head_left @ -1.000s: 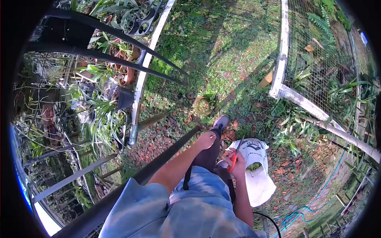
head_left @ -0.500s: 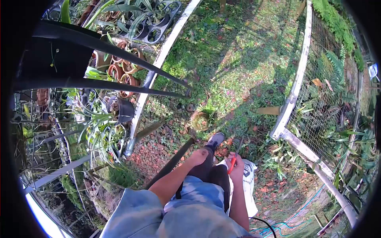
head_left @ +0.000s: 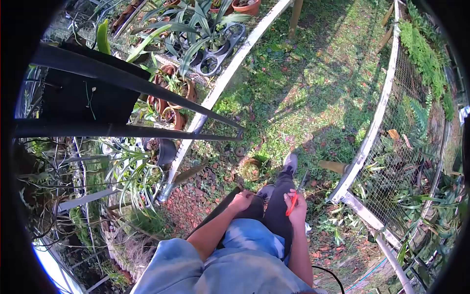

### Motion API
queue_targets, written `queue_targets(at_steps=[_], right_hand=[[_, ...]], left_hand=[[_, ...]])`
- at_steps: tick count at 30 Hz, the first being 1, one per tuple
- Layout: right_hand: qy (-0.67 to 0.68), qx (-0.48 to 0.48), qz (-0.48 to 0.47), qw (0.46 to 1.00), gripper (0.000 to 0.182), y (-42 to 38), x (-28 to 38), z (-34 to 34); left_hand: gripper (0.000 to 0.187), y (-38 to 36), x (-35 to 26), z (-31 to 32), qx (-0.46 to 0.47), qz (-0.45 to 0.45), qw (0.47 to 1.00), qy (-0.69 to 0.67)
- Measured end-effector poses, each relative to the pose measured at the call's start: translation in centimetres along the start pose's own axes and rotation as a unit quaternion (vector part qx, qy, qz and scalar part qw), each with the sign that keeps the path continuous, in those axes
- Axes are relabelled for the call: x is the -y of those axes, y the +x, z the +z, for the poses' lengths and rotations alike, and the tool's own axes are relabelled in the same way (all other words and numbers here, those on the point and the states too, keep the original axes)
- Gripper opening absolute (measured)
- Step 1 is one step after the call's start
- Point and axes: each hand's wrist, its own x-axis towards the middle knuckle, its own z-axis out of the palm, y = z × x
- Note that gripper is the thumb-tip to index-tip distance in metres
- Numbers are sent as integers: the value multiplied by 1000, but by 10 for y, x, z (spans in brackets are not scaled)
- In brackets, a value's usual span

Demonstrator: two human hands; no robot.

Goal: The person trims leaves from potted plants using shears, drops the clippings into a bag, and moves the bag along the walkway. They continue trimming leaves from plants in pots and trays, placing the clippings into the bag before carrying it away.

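My right hand (head_left: 298,209) is wrapped round red-handled scissors (head_left: 292,203), held beside my right thigh. Their thin dark blade points forward over the ground. My left hand (head_left: 241,201) is curled closed above my left thigh. Whether anything lies inside its fingers I cannot make out. The two hands are apart, one on each side of my legs. A white bag (head_left: 307,228) shows only as a small scrap behind my right forearm.
Potted plants stand on a white-edged bench (head_left: 245,46) at left, with black metal bars (head_left: 196,133) across it. On the right is a wire-mesh bench (head_left: 387,132) on wooden legs. A small clump of growth (head_left: 251,169) is before my feet, amid grass and brick chips.
My right foot has stepped forward onto the grass, and the view has shifted. The white bag is now mostly hidden. Both hands keep their hold.
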Motion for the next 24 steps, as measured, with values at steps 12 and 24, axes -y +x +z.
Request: queue_targets(at_steps=[12,24], right_hand=[[-185,100,55,976,32,157,3,-50],[-236,125,71,961,29,281,68,-99]], left_hand=[[38,75,-128,-30,-75,-50,991,-95],[35,108,-268,-70,-157,60,971,-170]])
